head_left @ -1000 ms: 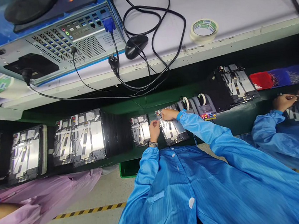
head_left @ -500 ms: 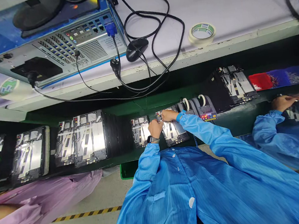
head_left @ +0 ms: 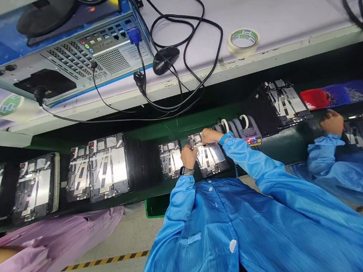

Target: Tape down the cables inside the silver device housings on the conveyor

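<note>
The open panel is lying flat on the green belt, right in front of the person, between a smaller panel on its left and the tape dispensers on its right. Its long axis is running away from the person, with the far end leaning slightly left and pointing at the shelf edge above. It is showing a dull silver plate inside a black frame, crossed by pale strips, with small parts crowding its far end.

The left hand is sitting curled, fingers bent, over the panel's near left edge; whether it is gripping anything is too small to tell. The right hand is reaching across to the far left corner with its fingers drawn close together and pressing down there; a pinch cannot be made out.

A co-worker's hand is working further right along the belt, and a pink sleeve is leaning in at the left
</note>
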`<state>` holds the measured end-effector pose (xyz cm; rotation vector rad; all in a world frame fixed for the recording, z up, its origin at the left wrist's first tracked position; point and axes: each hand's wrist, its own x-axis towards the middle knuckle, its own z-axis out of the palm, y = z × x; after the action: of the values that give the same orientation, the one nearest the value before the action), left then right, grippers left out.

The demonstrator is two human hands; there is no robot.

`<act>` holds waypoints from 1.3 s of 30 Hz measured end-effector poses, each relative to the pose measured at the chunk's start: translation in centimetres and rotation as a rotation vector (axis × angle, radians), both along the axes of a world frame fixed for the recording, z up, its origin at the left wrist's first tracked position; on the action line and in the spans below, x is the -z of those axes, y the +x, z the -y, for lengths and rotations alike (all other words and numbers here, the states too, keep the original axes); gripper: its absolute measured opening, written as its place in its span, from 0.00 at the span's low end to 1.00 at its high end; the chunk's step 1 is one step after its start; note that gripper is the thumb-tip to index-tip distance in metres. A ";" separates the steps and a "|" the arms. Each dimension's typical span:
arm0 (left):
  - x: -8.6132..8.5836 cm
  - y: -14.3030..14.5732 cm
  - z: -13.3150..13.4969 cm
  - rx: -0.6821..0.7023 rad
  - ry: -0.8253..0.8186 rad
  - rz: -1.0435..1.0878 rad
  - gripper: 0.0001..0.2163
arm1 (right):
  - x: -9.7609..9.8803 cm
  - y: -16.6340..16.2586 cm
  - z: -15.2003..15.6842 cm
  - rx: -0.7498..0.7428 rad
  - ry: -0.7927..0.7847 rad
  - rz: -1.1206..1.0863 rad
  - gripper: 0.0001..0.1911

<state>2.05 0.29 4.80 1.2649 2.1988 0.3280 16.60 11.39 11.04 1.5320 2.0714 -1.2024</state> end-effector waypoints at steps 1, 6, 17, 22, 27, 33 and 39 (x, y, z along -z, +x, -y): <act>0.0 0.1 0.1 -0.001 0.010 -0.006 0.09 | 0.2 0.4 0.1 0.031 -0.004 -0.020 0.03; 0.0 0.4 0.2 0.009 0.031 -0.034 0.10 | 1.7 2.2 0.8 0.171 -0.042 -0.058 0.07; 0.1 0.3 0.3 0.016 0.034 -0.044 0.09 | 3.0 2.8 1.2 0.254 -0.039 0.008 0.10; -0.2 0.4 0.3 0.018 0.023 -0.048 0.10 | 2.9 3.0 1.4 0.215 -0.022 0.002 0.10; -0.5 0.5 0.2 0.020 0.015 -0.045 0.10 | 3.0 2.9 1.4 0.187 0.048 0.048 0.11; -0.8 0.6 0.2 0.025 -0.013 -0.082 0.10 | 3.3 2.5 1.3 0.179 0.117 0.091 0.11; -0.5 0.6 0.3 0.037 -0.022 -0.114 0.11 | 3.3 2.4 1.5 0.166 0.167 0.102 0.11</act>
<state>2.69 0.03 5.28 1.3401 2.2648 0.2209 19.01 9.85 7.76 1.8322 2.0565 -1.0021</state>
